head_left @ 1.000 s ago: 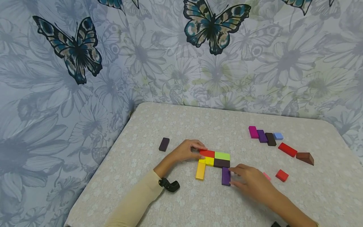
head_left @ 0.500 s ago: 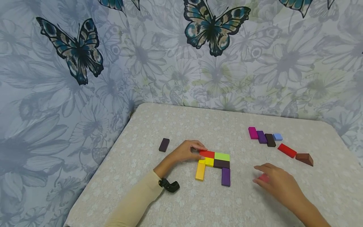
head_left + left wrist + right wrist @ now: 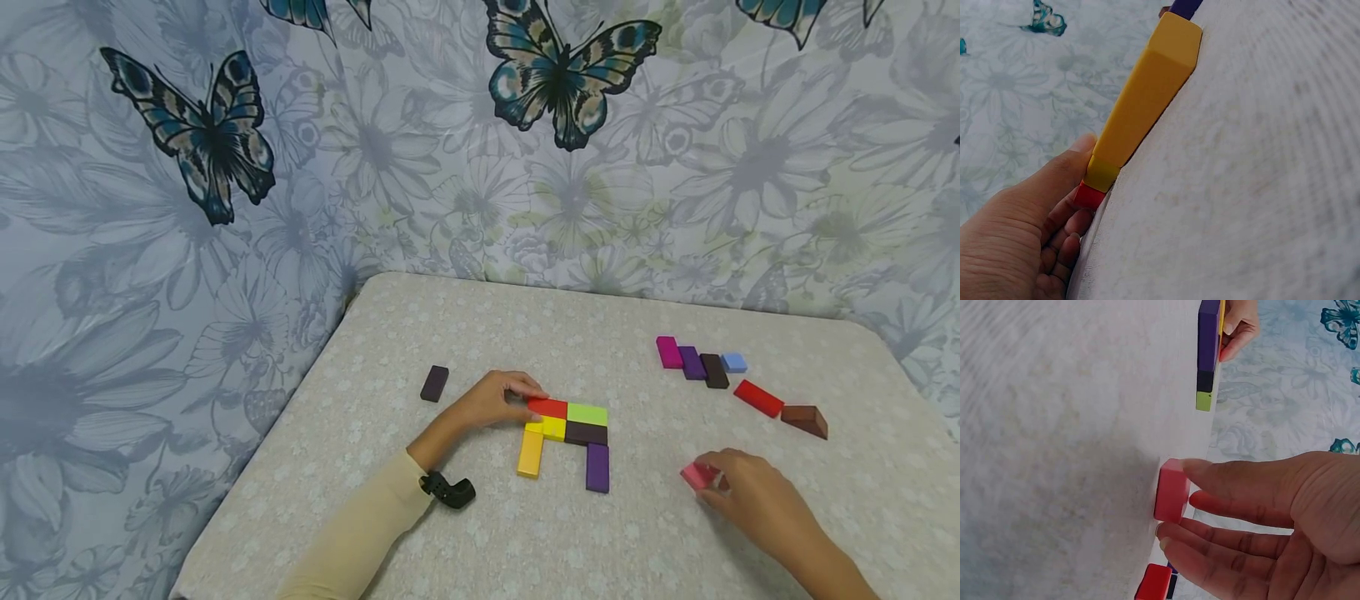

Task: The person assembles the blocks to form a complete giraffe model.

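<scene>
Pink block (image 3: 1171,492) is pinched by the right hand (image 3: 761,498).

All views (the wrists' nearer) share a purple block (image 3: 597,468).

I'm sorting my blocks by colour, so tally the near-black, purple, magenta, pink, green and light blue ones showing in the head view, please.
Near-black blocks: 3
Purple blocks: 2
Magenta block: 1
Pink block: 1
Green block: 1
Light blue block: 1
Total in view: 9
</scene>
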`<state>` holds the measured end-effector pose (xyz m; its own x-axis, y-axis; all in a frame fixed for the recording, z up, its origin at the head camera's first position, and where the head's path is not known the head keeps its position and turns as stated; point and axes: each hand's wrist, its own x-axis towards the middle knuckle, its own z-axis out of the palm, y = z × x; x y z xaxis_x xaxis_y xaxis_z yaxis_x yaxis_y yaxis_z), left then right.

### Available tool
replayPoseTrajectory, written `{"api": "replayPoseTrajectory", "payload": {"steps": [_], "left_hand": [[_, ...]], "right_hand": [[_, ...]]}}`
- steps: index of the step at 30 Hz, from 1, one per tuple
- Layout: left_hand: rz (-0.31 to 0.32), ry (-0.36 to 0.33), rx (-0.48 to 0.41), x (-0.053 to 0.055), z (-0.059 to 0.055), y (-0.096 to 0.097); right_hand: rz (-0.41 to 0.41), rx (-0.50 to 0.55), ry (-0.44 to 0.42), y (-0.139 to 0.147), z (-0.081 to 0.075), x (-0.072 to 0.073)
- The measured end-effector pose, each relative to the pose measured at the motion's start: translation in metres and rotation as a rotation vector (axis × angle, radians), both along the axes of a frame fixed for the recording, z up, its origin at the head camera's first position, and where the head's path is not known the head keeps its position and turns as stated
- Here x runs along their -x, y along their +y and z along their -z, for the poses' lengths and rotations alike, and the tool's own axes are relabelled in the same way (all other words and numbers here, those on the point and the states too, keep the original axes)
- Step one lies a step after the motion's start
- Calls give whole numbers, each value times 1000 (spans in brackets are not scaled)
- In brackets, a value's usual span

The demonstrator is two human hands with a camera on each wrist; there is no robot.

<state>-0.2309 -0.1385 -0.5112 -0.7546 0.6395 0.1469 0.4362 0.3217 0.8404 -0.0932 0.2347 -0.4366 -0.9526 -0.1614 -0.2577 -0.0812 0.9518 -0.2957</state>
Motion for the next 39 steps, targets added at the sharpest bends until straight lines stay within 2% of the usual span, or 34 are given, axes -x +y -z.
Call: {"api": "replayPoseTrajectory", "payload": {"steps": [3, 13, 22, 28, 34, 39], "left_hand": [[3, 4, 0, 0, 1, 0], [9, 4, -7, 2, 2, 0], [9, -8, -11, 2, 3, 0], [10, -11, -23, -1, -1, 0], [10, -4, -20, 1, 1, -2], [12, 1, -16, 1, 0, -1]], "right_hand": [[7, 12, -6, 0, 1, 1], [-11, 36, 56, 0, 5, 5], [-88, 53, 218, -8, -3, -3], [-96, 113, 226, -26, -14, -10], [-172, 133, 308, -51, -22, -18], [-236, 111, 308, -75, -24, -21]]}}
